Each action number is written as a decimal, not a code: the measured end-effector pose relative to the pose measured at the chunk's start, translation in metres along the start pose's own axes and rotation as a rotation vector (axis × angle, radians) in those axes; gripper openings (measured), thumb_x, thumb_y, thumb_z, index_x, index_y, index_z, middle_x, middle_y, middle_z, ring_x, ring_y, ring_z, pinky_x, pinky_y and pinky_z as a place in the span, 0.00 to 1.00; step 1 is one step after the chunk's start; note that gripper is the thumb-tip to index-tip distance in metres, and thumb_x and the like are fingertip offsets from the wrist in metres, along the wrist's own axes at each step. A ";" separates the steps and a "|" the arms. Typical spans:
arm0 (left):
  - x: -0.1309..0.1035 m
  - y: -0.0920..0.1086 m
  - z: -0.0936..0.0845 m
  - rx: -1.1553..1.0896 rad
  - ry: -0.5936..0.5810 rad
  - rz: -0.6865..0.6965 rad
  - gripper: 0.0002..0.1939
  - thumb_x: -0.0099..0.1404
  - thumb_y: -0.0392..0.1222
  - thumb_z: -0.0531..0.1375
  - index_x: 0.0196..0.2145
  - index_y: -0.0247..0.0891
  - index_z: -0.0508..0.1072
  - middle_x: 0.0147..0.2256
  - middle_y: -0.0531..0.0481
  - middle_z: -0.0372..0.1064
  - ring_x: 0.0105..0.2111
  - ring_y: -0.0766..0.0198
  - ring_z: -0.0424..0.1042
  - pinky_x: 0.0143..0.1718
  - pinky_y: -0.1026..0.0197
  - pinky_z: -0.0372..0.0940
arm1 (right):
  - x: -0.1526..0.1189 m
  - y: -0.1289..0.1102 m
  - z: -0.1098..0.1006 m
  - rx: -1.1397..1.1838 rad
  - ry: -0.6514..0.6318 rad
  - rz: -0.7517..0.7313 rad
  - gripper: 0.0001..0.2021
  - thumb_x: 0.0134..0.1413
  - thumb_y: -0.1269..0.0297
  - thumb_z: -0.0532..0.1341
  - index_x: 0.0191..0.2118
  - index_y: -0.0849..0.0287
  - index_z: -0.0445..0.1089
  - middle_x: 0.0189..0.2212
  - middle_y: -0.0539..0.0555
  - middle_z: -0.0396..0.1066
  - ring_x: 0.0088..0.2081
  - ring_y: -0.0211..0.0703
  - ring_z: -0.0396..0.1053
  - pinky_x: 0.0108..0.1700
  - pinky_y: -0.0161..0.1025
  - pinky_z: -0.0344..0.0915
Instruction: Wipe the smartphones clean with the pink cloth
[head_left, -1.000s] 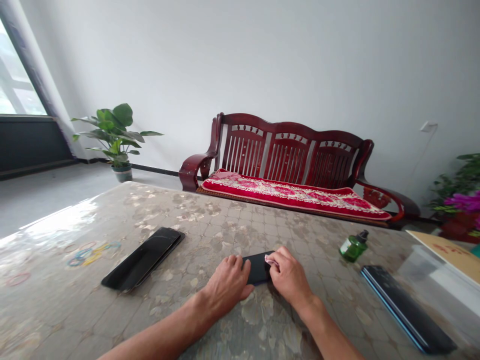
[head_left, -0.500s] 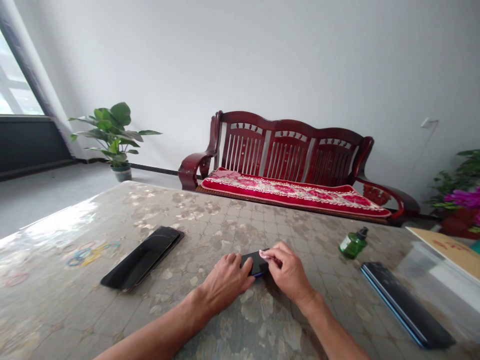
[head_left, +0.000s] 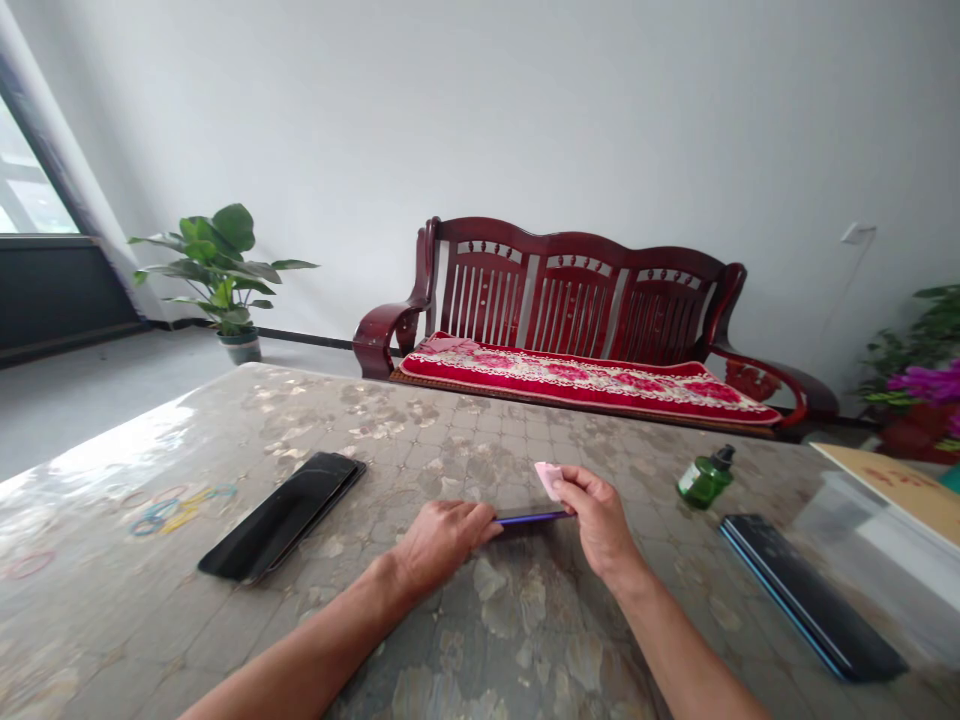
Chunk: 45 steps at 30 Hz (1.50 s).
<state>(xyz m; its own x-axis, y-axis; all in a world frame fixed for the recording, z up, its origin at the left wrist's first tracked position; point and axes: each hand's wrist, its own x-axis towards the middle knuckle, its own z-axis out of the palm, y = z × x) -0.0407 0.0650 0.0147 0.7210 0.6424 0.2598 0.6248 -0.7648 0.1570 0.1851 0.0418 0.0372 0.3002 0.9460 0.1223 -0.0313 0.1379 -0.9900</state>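
Observation:
A smartphone (head_left: 534, 518) with a blue-purple edge is tilted nearly edge-on to me above the patterned table. My left hand (head_left: 448, 535) is closed on its left end. My right hand (head_left: 600, 515) pinches a small pink cloth (head_left: 549, 480) that sticks up from the fingertips, and it is at the phone's right end; whether the fingers also grip the phone I cannot tell. Off to the left lie black phones (head_left: 281, 518), apparently stacked. On the right are a green pump bottle (head_left: 705, 478) and another dark phone (head_left: 814, 598) with a blue edge.
Coloured rubber bands (head_left: 176, 510) are scattered on the left of the table (head_left: 405, 445). At the right edge stands a translucent box (head_left: 862, 530) with a tan board on it. A wooden bench (head_left: 570, 300) with a red cover is behind the table, and a potted plant (head_left: 232, 270) is at the left.
The phone has turned from showing its dark screen to nearly edge-on. My right hand has shifted slightly right, with the pink cloth now raised off the screen. My left hand still holds the phone.

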 end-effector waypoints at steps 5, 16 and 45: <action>0.005 -0.005 -0.002 -0.125 0.180 -0.237 0.17 0.76 0.46 0.46 0.34 0.41 0.70 0.31 0.50 0.75 0.31 0.64 0.74 0.36 0.65 0.63 | -0.010 -0.002 0.011 0.141 0.015 0.075 0.11 0.36 0.61 0.66 0.30 0.60 0.77 0.21 0.48 0.69 0.22 0.33 0.54 0.25 0.32 0.52; 0.018 -0.008 0.005 -0.166 0.033 -0.448 0.13 0.74 0.43 0.50 0.32 0.42 0.69 0.31 0.52 0.75 0.34 0.62 0.75 0.33 0.66 0.59 | -0.058 0.009 0.045 0.156 -0.082 0.217 0.09 0.38 0.61 0.66 0.29 0.58 0.77 0.20 0.46 0.68 0.24 0.35 0.59 0.29 0.33 0.58; 0.025 -0.029 0.018 -0.583 0.241 -0.547 0.20 0.69 0.47 0.46 0.33 0.39 0.76 0.30 0.51 0.78 0.33 0.60 0.76 0.36 0.64 0.63 | -0.059 0.033 0.040 -0.347 -0.172 -0.158 0.13 0.56 0.53 0.62 0.30 0.57 0.75 0.29 0.51 0.69 0.32 0.40 0.65 0.37 0.35 0.61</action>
<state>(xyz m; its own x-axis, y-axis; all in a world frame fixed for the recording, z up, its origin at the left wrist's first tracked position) -0.0353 0.1036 -0.0004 0.2356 0.9531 0.1902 0.5647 -0.2935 0.7713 0.1287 0.0022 0.0005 0.1115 0.9604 0.2555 0.3342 0.2059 -0.9197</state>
